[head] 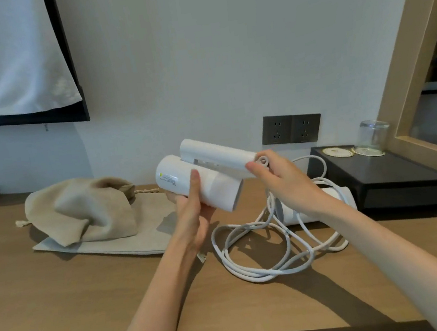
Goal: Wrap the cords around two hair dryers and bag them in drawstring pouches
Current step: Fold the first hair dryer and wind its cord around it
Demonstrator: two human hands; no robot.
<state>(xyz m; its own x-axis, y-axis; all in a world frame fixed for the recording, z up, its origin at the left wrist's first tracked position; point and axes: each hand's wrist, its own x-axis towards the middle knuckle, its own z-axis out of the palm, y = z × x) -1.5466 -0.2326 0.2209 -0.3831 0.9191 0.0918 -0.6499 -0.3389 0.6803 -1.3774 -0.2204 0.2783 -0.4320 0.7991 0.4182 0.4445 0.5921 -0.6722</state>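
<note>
I hold a white hair dryer (212,171) up above the wooden desk (90,298). My left hand (194,210) grips its barrel from below, thumb across the front. My right hand (283,181) pinches the end of the folded handle where the white cord (261,245) comes out. The cord hangs down and lies in loose loops on the desk. A second white hair dryer (336,200) lies on the desk behind my right wrist, partly hidden. One beige drawstring pouch (84,208) is bunched up at the left, resting on a flat pouch (138,237).
A black tray (379,174) with coasters and an upturned glass (373,136) stands at the right, next to a wood-framed mirror (417,83). Wall sockets (291,129) sit behind the dryer. A framed screen (12,67) hangs at the upper left.
</note>
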